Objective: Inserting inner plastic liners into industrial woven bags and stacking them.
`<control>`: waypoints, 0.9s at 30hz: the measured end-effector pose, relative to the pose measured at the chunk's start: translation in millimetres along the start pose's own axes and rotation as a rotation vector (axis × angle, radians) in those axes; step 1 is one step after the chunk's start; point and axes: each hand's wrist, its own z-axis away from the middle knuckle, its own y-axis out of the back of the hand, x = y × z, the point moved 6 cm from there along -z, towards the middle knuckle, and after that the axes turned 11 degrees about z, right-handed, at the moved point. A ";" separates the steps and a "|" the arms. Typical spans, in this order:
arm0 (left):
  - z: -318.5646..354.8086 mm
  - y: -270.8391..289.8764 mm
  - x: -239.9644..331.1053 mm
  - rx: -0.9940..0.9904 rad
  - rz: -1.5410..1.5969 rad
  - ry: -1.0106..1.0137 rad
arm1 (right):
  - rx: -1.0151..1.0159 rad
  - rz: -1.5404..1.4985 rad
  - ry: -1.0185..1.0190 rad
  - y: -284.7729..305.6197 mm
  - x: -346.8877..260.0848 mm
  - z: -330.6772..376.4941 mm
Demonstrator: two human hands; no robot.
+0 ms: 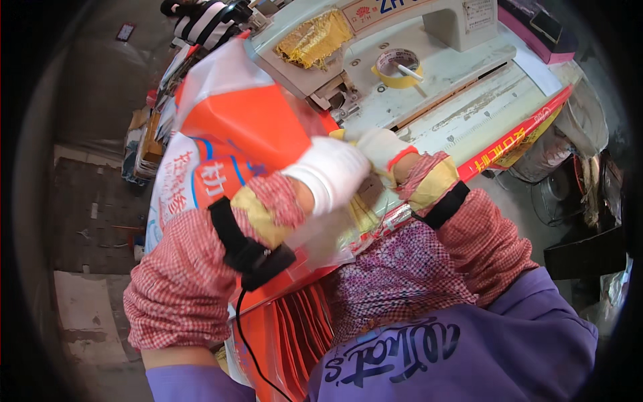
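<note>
A sewing machine (295,60) stands across the top of the view, its needle end at upper middle. At its front edge, my left hand (329,173), in a white glove, is over a large orange and white printed plastic bag (251,124) spread to the left. My right hand (385,147), also gloved, is close beside the left one, near the machine bed. Yellowish strands (364,218) hang below the two hands. Motion blurs both hands, and their fingers cannot be made out. Whether either hand grips the bag does not show.
A roll of yellow tape (400,67) with a white stick in it lies on the machine bed. Yellow woven cloth (315,40) hangs on the machine head. Folded orange bags (295,328) are stacked near my lap. A red printed strip (516,137) edges the table's right.
</note>
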 end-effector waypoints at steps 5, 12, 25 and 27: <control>0.0 -25.4 -119.3 0.061 -0.093 0.307 | -0.147 -0.292 -0.253 -23.6 -29.6 40.9; 62.8 -6.3 -112.9 0.058 -0.001 0.374 | 0.017 0.661 0.114 -23.2 -64.5 41.2; 342.5 109.8 -71.3 1.300 0.399 0.550 | 0.091 0.763 0.469 -114.9 -153.0 35.1; 362.1 49.9 -90.4 0.945 0.544 0.568 | 0.106 0.466 0.497 -118.8 -169.3 58.5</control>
